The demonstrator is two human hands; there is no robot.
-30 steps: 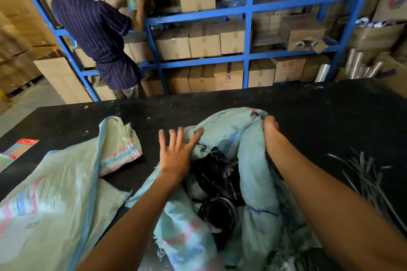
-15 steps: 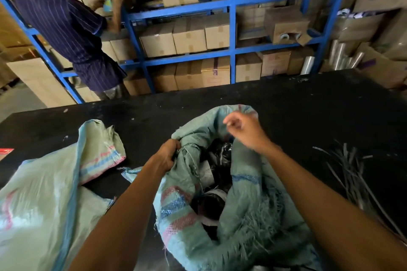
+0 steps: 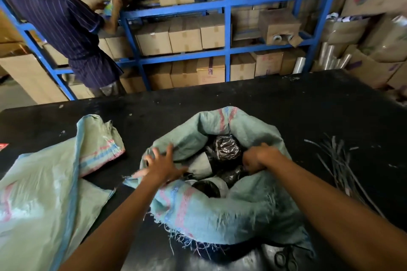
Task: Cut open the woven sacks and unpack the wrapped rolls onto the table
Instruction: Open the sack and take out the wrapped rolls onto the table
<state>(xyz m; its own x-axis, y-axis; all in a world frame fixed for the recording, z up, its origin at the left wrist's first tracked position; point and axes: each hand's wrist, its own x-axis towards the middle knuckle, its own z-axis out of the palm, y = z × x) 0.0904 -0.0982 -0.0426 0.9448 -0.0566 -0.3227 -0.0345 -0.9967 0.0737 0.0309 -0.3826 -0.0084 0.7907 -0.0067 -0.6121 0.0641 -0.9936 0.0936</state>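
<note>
A pale green woven sack point(image 3: 220, 211) with pink and blue stripes sits open on the black table point(image 3: 286, 103). Its mouth is spread wide, and several rolls wrapped in black and clear plastic point(image 3: 226, 149) show inside. My left hand point(image 3: 160, 165) lies with fingers spread on the sack's left rim. My right hand point(image 3: 257, 158) is curled round the sack's right rim, next to the rolls. A second sack point(image 3: 44, 193), flat and slack, lies to the left.
Cut grey straps point(image 3: 339, 165) lie scattered at the right of the table. Black scissors point(image 3: 284, 257) rest near the front edge. Behind the table stands a blue rack point(image 3: 226, 55) of cardboard boxes, with a person point(image 3: 66, 28) in a striped shirt at its left.
The sack's mouth has been pulled wide open and more rolls show. My left hand let go of the rim and now lies spread on it. My right hand moved down to the right rim.
</note>
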